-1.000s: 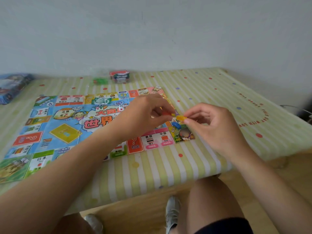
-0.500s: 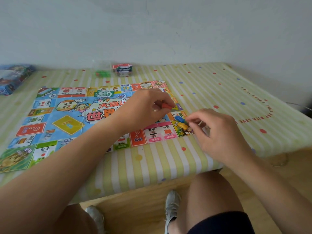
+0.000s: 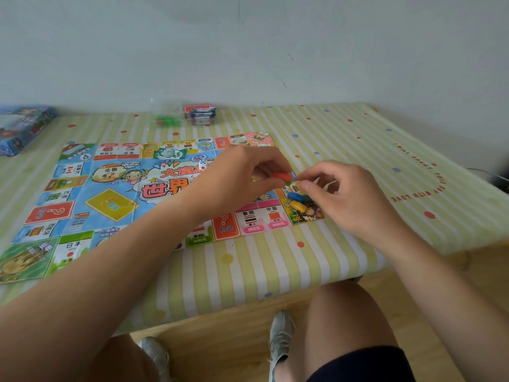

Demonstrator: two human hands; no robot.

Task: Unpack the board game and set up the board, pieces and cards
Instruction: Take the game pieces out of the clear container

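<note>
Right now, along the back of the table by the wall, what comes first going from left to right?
Blue game box → green pieces → stack of cards.

1 board (image 3: 110, 194). 3 pawns: 1 red (image 3: 281, 176), 1 blue (image 3: 295, 196), 1 yellow (image 3: 297, 206). 1 die (image 3: 203, 163). 1 card stack (image 3: 201, 114). 1 box (image 3: 23, 126). 1 bag w/ green bits (image 3: 166, 119), count unclear. 2 hands: left (image 3: 242, 177), right (image 3: 349, 194).
</note>
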